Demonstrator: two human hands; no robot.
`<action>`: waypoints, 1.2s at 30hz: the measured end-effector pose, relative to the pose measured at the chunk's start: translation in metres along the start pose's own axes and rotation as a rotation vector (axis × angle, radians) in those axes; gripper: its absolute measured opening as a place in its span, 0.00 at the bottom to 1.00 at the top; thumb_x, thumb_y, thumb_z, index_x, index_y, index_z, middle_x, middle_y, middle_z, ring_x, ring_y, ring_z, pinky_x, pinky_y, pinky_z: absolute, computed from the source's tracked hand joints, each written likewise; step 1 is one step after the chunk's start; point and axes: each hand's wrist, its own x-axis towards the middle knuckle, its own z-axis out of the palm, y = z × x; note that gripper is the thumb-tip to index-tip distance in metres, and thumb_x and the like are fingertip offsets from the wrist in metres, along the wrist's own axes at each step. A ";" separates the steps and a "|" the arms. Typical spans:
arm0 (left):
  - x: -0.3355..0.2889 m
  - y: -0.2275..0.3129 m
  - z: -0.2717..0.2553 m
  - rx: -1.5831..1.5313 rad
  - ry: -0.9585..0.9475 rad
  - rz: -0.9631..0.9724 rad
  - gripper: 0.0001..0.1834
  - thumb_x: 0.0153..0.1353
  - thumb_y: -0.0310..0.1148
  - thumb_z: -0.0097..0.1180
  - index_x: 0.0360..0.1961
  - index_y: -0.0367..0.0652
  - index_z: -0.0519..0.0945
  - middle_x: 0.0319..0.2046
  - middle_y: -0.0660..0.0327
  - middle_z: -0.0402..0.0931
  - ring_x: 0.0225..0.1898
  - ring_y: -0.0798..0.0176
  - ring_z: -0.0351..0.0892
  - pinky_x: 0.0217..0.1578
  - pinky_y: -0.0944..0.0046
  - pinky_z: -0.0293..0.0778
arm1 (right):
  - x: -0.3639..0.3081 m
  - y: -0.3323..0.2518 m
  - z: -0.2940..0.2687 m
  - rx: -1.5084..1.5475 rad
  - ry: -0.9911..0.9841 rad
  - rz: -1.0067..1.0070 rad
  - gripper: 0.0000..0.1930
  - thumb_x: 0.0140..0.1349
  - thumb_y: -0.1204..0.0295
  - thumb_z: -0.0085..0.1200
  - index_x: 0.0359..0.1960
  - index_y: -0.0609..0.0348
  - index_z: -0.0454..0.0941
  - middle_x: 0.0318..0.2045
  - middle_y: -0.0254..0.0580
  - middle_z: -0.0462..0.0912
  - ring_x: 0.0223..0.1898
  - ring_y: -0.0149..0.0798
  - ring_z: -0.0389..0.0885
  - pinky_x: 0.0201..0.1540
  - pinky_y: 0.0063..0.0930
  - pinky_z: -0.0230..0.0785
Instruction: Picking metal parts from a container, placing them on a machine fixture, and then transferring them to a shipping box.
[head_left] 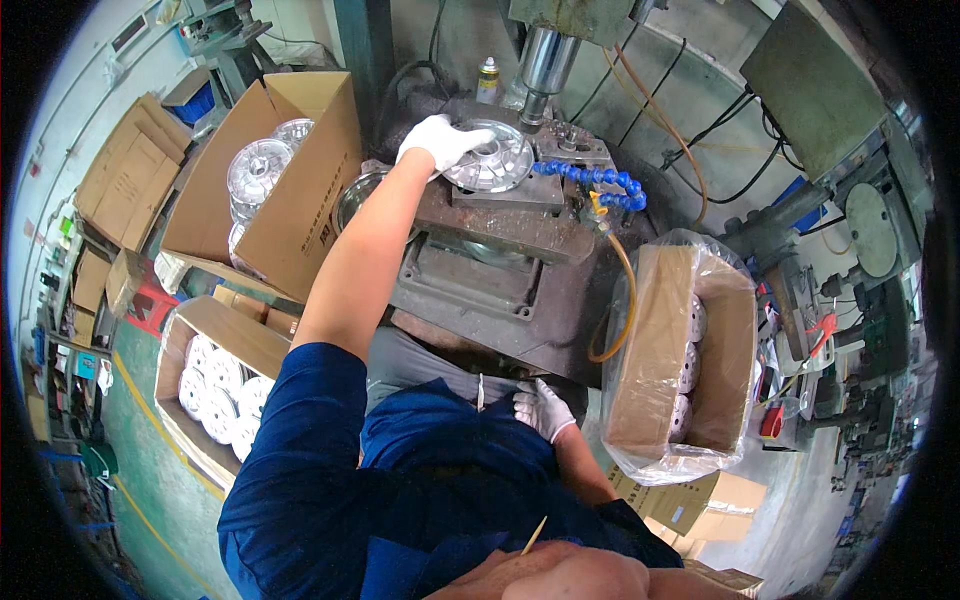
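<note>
My left hand, in a white glove, is closed on the left rim of a round silvery metal disc with a raised hub. The disc is over the metal fixture on the machine bed, just below and left of the steel spindle. Partly behind my left forearm lies another shiny round metal part. Gloved as well, my right hand rests on my lap with its fingers apart and nothing in it.
A blue segmented hose with an orange tube runs beside the fixture. Cardboard boxes of metal discs stand at left; a plastic-lined box with discs stands at right. A spray can is behind the bed.
</note>
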 end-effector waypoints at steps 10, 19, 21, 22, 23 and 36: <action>-0.012 0.015 -0.007 0.057 0.031 0.001 0.46 0.44 0.61 0.64 0.50 0.26 0.77 0.47 0.41 0.78 0.49 0.50 0.78 0.50 0.60 0.71 | 0.004 0.002 -0.007 0.031 -0.028 -0.007 0.26 0.68 0.46 0.41 0.53 0.54 0.71 0.39 0.45 0.79 0.34 0.41 0.79 0.41 0.38 0.75; -0.013 0.015 -0.007 0.036 0.050 -0.010 0.39 0.47 0.53 0.66 0.50 0.28 0.78 0.45 0.45 0.80 0.45 0.56 0.80 0.47 0.62 0.72 | 0.000 0.001 -0.003 0.064 -0.014 -0.010 0.25 0.68 0.47 0.41 0.51 0.54 0.72 0.37 0.45 0.80 0.33 0.41 0.80 0.41 0.38 0.75; -0.014 0.018 -0.007 0.040 0.045 -0.021 0.39 0.47 0.53 0.67 0.50 0.28 0.78 0.45 0.45 0.80 0.45 0.56 0.80 0.47 0.62 0.72 | 0.000 0.001 -0.003 0.060 -0.015 -0.017 0.24 0.69 0.47 0.41 0.51 0.54 0.72 0.37 0.44 0.80 0.33 0.41 0.80 0.41 0.38 0.75; -0.012 0.014 -0.006 0.022 0.048 -0.022 0.39 0.47 0.53 0.67 0.50 0.28 0.77 0.45 0.45 0.80 0.45 0.56 0.80 0.47 0.62 0.72 | 0.000 0.000 -0.003 0.052 -0.016 -0.021 0.24 0.69 0.47 0.41 0.51 0.54 0.72 0.37 0.44 0.80 0.33 0.41 0.80 0.41 0.38 0.75; -0.010 0.011 -0.006 0.005 0.051 -0.023 0.39 0.47 0.53 0.67 0.50 0.27 0.77 0.45 0.45 0.80 0.45 0.56 0.80 0.47 0.62 0.72 | 0.000 0.000 -0.003 0.051 -0.019 -0.023 0.24 0.69 0.47 0.41 0.51 0.54 0.72 0.37 0.44 0.80 0.33 0.41 0.80 0.41 0.38 0.75; -0.004 0.005 -0.003 0.054 0.036 -0.017 0.52 0.41 0.68 0.62 0.50 0.24 0.76 0.49 0.40 0.77 0.52 0.47 0.77 0.53 0.58 0.71 | -0.003 0.000 0.000 0.031 0.015 -0.049 0.25 0.69 0.47 0.41 0.52 0.54 0.72 0.37 0.44 0.80 0.33 0.41 0.80 0.40 0.37 0.75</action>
